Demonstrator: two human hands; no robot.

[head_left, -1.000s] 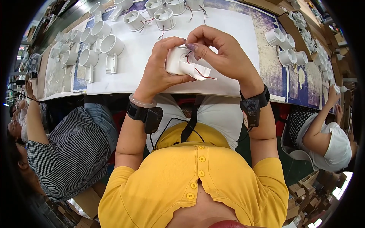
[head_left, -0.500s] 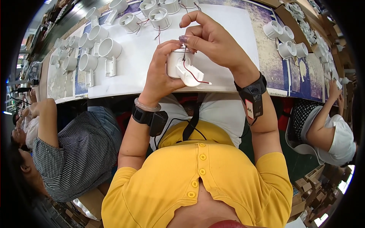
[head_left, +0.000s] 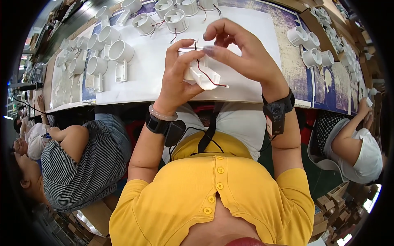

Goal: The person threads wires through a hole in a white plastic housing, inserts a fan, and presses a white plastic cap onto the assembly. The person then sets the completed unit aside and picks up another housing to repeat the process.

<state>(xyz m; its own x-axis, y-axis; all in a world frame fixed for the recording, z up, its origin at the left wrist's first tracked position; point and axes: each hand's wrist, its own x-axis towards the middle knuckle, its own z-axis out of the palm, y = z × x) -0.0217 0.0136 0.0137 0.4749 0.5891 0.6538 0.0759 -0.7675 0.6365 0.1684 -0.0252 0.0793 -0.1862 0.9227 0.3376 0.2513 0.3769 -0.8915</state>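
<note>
My left hand (head_left: 174, 80) is wrapped round a white round plastic housing (head_left: 208, 83) with a bracket-like arm, held just above the near part of the table. A thin red-and-dark wire (head_left: 202, 73) runs over the bracket and ends in a small white connector (head_left: 227, 86). Another dark wire end pokes up at the housing's top, beside my left index fingertip. My right hand (head_left: 250, 57) hovers at the housing's upper right, its thumb tip by my left index finger. Its thumb and index finger are apart, with nothing seen between them. The housing's inside is mostly hidden by my fingers.
White cups with fans and wires (head_left: 176, 20) stand at the table's far side. More white cups with brackets (head_left: 97, 65) cluster at the left, others (head_left: 311, 57) at the right beside a cardboard box (head_left: 318, 30). Co-workers sit on both sides.
My right thumb and index finger have spread apart and moved slightly right, away from the wire at the housing's top. My left index finger has shifted over the housing, which has tilted.
</note>
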